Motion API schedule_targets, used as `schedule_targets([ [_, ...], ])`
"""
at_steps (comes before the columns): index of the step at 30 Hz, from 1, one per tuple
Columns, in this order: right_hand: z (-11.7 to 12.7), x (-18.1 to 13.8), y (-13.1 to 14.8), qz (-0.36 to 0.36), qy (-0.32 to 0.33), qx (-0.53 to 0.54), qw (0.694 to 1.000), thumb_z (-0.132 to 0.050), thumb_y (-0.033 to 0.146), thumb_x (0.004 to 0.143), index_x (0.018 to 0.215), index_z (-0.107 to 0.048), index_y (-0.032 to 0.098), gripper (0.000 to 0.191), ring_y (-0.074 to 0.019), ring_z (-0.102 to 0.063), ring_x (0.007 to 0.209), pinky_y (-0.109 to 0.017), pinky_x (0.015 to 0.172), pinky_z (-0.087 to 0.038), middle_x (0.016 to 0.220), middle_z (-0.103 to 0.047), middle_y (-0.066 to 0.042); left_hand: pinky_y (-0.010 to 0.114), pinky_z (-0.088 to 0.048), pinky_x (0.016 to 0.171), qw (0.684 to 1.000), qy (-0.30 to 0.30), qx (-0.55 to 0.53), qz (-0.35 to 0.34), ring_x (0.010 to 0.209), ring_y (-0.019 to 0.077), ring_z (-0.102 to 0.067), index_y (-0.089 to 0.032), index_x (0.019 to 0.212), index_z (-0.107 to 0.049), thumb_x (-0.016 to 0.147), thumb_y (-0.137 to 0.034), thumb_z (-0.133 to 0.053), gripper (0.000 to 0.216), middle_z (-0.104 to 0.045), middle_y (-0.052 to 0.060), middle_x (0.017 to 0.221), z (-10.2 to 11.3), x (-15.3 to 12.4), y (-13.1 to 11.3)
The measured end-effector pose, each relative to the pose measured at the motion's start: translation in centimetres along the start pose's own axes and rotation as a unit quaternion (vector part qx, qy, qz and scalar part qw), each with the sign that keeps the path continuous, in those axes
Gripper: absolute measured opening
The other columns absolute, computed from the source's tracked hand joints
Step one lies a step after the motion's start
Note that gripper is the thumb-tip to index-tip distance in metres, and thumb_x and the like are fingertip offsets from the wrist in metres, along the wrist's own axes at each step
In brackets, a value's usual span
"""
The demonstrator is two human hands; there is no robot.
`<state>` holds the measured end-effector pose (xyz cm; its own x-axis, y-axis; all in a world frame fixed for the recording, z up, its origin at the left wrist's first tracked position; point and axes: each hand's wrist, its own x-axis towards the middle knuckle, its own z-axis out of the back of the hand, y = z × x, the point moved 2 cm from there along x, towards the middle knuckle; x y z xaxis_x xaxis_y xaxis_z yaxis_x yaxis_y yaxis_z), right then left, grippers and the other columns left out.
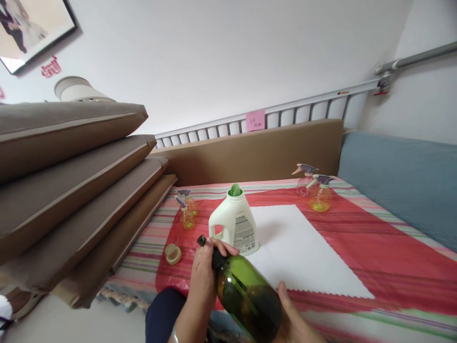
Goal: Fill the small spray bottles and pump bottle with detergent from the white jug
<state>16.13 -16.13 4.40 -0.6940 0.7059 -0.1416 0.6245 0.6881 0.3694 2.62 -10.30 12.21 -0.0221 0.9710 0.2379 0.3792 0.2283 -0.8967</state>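
A green see-through pump bottle with a black pump top lies tilted between my hands, dark liquid inside it. My left hand is closed round its black neck and pump. Under the lower end, my right hand supports the bottle, its thumb along the side and the other fingers mostly hidden. Just beyond stands a white detergent jug with a green spout and no cap on it. To its left a pale round cap rests on the red sheet.
Small spray bottles stand at the left and the right. A white scalloped mat lies on the red plastic sheet. Stacked brown cushions rise at left; a blue-grey cushion borders the right.
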Motion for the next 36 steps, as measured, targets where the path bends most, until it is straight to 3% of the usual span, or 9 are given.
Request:
schedule_targets([
  [7, -0.5, -0.5, 1.0, 0.042, 0.093, -0.056, 0.993, -0.073, 0.048, 0.067, 0.11, -0.066, 0.018, 0.053, -0.0226, -0.066, 0.096, -0.032, 0.084, -0.051, 0.109, -0.07, -0.011, 0.033, -0.046, 0.071, 0.999, -0.003, -0.021, 0.024, 0.069, 0.0221, -0.063, -0.017, 0.057, -0.055, 0.08, -0.056, -0.049, 0.047, -0.069, 0.008, 0.065, -0.4, 0.1, 0.0],
  [12, -0.2, 0.1, 0.2, -0.03, 0.034, -0.021, 0.999, -0.044, 0.068, 0.078, 0.113, -0.063, 0.009, 0.071, -0.0122, -0.07, 0.065, -0.013, 0.056, -0.051, 0.092, -0.073, -0.02, 0.037, -0.046, 0.075, 0.999, 0.012, -0.033, 0.018, 0.073, 0.0239, -0.063, -0.018, 0.056, -0.052, 0.081, -0.055, -0.048, 0.045, -0.068, 0.007, 0.065, -0.5, 0.1, -0.1],
  [17, 1.0, 1.0, -0.3, -0.024, -0.091, -0.009, 0.996, -0.03, 0.071, 0.081, 0.103, -0.065, 0.013, 0.071, -0.0152, -0.068, 0.05, -0.019, 0.046, -0.051, 0.071, -0.074, -0.013, 0.038, -0.044, 0.081, 1.0, 0.006, 0.029, -0.008, 0.078, 0.0259, -0.064, -0.018, 0.055, -0.053, 0.081, -0.057, -0.046, 0.047, -0.069, 0.009, 0.067, -0.2, 0.0, 0.3],
  [20, 1.7, 0.7, -0.5, -0.038, -0.07, -0.029, 0.996, -0.025, 0.077, 0.076, 0.109, -0.061, 0.013, 0.08, -0.016, -0.067, 0.049, -0.017, 0.042, -0.047, 0.067, -0.072, -0.015, 0.038, -0.044, 0.081, 0.999, 0.008, 0.038, -0.026, 0.081, 0.0267, -0.064, -0.018, 0.056, -0.055, 0.083, -0.054, -0.045, 0.046, -0.069, 0.01, 0.069, -0.1, 0.0, 0.4],
  [22, 1.9, 0.2, -0.6, -0.014, -0.041, -0.05, 0.998, -0.034, 0.076, 0.075, 0.118, -0.056, 0.015, 0.077, -0.0156, -0.068, 0.053, -0.017, 0.044, -0.046, 0.076, -0.073, -0.016, 0.037, -0.044, 0.08, 0.999, 0.007, 0.029, -0.024, 0.079, 0.0257, -0.064, -0.017, 0.058, -0.055, 0.084, -0.051, -0.045, 0.045, -0.07, 0.009, 0.07, -0.1, 0.0, 0.5],
  [25, 2.0, -0.5, -0.5, 0.076, -0.032, -0.097, 0.992, -0.066, 0.051, 0.074, 0.13, -0.042, 0.025, 0.067, -0.0171, -0.069, 0.066, -0.022, 0.056, -0.05, 0.093, -0.072, -0.01, 0.036, -0.045, 0.078, 1.0, 0.002, 0.006, -0.004, 0.076, 0.0241, -0.063, -0.017, 0.058, -0.055, 0.084, -0.051, -0.046, 0.043, -0.069, 0.008, 0.067, 0.0, 0.0, 0.4],
  [27, 1.8, -0.6, -0.4, 0.103, -0.037, -0.106, 0.988, -0.073, 0.037, 0.071, 0.132, -0.04, 0.026, 0.07, -0.0147, -0.069, 0.066, -0.022, 0.059, -0.05, 0.095, -0.072, -0.007, 0.035, -0.045, 0.075, 1.0, -0.004, -0.01, 0.013, 0.074, 0.0234, -0.063, -0.018, 0.058, -0.054, 0.083, -0.052, -0.047, 0.043, -0.068, 0.007, 0.066, 0.0, -0.1, 0.2],
  [31, 1.6, 0.0, -0.6, 0.046, -0.033, -0.064, 0.996, -0.057, 0.057, 0.078, 0.125, -0.05, 0.013, 0.064, -0.015, -0.069, 0.065, -0.02, 0.059, -0.051, 0.095, -0.073, -0.014, 0.035, -0.045, 0.075, 0.998, -0.01, -0.046, 0.041, 0.072, 0.0226, -0.063, -0.017, 0.058, -0.052, 0.08, -0.054, -0.05, 0.043, -0.067, 0.007, 0.064, -0.2, -0.1, -0.1],
  [36, 2.3, 0.7, -1.0, 0.007, -0.031, -0.048, 0.998, -0.037, 0.07, 0.08, 0.134, -0.041, 0.016, 0.076, -0.0178, -0.068, 0.064, -0.031, 0.064, -0.054, 0.093, -0.073, -0.014, 0.035, -0.045, 0.076, 0.996, -0.039, -0.059, 0.048, 0.069, 0.0218, -0.063, -0.017, 0.057, -0.052, 0.079, -0.055, -0.051, 0.044, -0.067, 0.007, 0.063, 0.0, -0.2, 0.1],
])
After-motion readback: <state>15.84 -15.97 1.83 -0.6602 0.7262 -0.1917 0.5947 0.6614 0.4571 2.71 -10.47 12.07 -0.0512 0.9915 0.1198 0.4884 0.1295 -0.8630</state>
